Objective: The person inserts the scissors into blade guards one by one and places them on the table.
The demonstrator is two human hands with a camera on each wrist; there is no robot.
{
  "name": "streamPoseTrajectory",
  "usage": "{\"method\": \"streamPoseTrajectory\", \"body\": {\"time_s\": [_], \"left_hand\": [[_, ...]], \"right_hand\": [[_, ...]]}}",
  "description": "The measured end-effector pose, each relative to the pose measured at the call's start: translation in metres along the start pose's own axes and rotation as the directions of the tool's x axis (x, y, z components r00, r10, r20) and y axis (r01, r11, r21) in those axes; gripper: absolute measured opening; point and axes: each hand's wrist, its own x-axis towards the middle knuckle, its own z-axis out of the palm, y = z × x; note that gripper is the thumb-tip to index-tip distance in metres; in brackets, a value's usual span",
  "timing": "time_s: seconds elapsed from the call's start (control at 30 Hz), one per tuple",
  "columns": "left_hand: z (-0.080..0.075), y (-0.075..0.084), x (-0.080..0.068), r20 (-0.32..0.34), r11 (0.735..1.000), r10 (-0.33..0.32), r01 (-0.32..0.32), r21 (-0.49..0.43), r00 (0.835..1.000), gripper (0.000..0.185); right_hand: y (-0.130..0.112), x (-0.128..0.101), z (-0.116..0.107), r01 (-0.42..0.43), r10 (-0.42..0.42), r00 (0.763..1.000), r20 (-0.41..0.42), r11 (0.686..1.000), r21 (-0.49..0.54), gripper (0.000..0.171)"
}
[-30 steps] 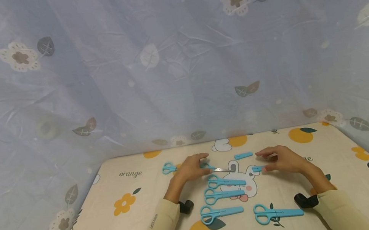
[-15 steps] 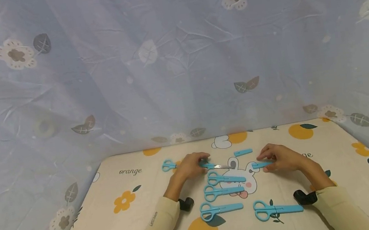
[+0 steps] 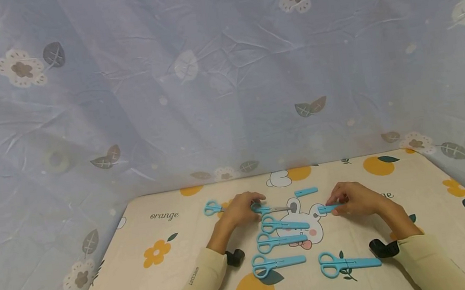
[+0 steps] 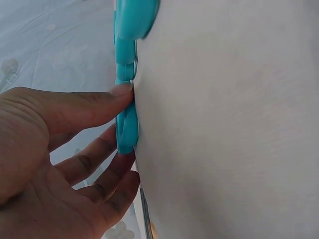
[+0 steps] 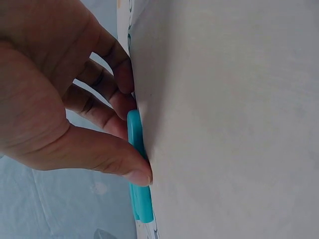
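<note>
Pinching bare-bladed blue plastic scissors (image 3: 266,208) in left hand (image 3: 238,212) and small blue plastic blade cap (image 3: 325,209) in right hand (image 3: 354,199) (probably capping time), needing careful lining up next.

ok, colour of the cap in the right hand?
Light blue cap, clearest in the right wrist view.

- Left hand (image 3: 236,213): bare, no glove, no ring seen; short plain nails in the left wrist view.
- Right hand (image 3: 354,199): bare, no ring seen; thumbnail short and unpainted in the right wrist view.
- Sleeves (image 3: 197,284): pale cream-yellow, long, smooth knit, ending at the wrists.
- Left cuff: small dark printed lettering, too small to read.
- Wrist cameras (image 3: 234,257): a small black unit under each wrist.
</note>
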Motion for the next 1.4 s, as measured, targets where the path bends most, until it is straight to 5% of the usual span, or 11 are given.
{"method": "streamPoseTrajectory", "body": {"time_s": [1.07,1.4], "left_hand": [[-0.0006,0.0037,-0.0041,-0.048,0.995,-0.022,0.017,-0.097,0.999,0.044],[0.0011,0.0027,-0.0054,-0.097,0.998,-0.003,-0.003,-0.066,0.995,0.035]], "right_hand": [[-0.0049,0.0045,0.0007,-0.064,0.064,0.998,-0.019,0.998,-0.001,0.015],[-0.0074,0.0032,-0.0010,-0.067,0.067,0.997,-0.034,0.998,-0.005,0.014]]}}
